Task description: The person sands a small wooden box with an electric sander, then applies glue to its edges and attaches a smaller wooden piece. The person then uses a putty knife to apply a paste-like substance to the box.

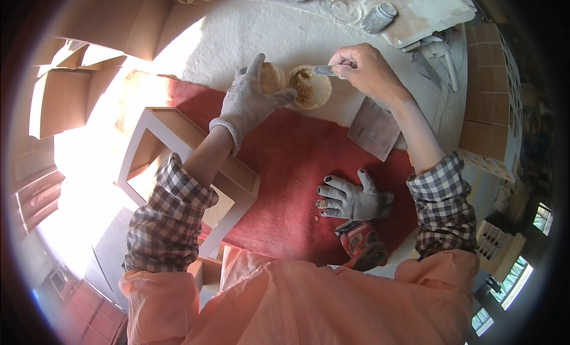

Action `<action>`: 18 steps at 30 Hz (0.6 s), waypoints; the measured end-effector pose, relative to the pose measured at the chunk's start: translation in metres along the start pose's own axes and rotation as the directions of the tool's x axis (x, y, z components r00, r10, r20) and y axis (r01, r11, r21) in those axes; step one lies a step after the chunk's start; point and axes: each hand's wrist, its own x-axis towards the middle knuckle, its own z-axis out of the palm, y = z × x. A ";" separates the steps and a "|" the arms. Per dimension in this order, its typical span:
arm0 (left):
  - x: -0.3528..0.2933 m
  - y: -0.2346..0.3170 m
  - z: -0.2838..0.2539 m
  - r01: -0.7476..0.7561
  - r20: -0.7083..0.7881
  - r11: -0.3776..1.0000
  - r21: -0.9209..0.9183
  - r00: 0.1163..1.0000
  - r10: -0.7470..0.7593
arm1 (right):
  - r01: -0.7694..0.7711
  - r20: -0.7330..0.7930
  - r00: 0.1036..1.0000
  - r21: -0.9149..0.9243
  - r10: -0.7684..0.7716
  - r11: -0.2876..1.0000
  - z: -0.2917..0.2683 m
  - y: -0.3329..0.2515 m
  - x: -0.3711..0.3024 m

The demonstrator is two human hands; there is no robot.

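My left hand [252, 96] wears a grey-white glove. Its fingers and thumb grip a round pale lid [271, 78] with a tan inner face. Right beside the lid stands a white tub [320, 94] with yellowish-brown paste inside. Bare of any glove, my right hand [362, 66] is closed on a small putty knife [324, 71]; its whitish blade lies over the tub's far rim. A loose grey glove [354, 196] rests on the red cloth [285, 185], palm side unclear. Between my left forearm and the cloth sits a white-edged wooden frame box [243, 176].
A grey flat sheet [374, 128] lies below my right wrist. Close to me is a red and black packet [362, 244]. A greyish jar [379, 17] lies at the far side. Brown panelled pieces [484, 96] stand at right, cardboard-coloured boxes [62, 102] at left.
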 end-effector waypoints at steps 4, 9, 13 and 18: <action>-0.010 0.026 -0.001 -0.314 -0.046 0.929 0.195 0.943 0.329 | 0.009 -0.294 0.954 0.235 0.062 0.972 -0.004 0.010 -0.033; 0.005 0.043 0.022 -0.490 0.092 0.822 0.291 0.869 0.486 | -0.018 -0.363 0.913 0.421 0.186 0.907 0.001 0.016 -0.073; 0.004 0.050 0.025 -0.507 0.173 0.768 0.391 0.860 0.480 | -0.015 -0.343 0.903 0.576 0.259 0.817 0.010 0.017 -0.099; -0.014 0.049 0.050 -0.477 0.241 0.439 0.761 0.837 0.492 | -0.050 -0.240 0.893 0.789 0.381 0.613 0.031 0.012 -0.120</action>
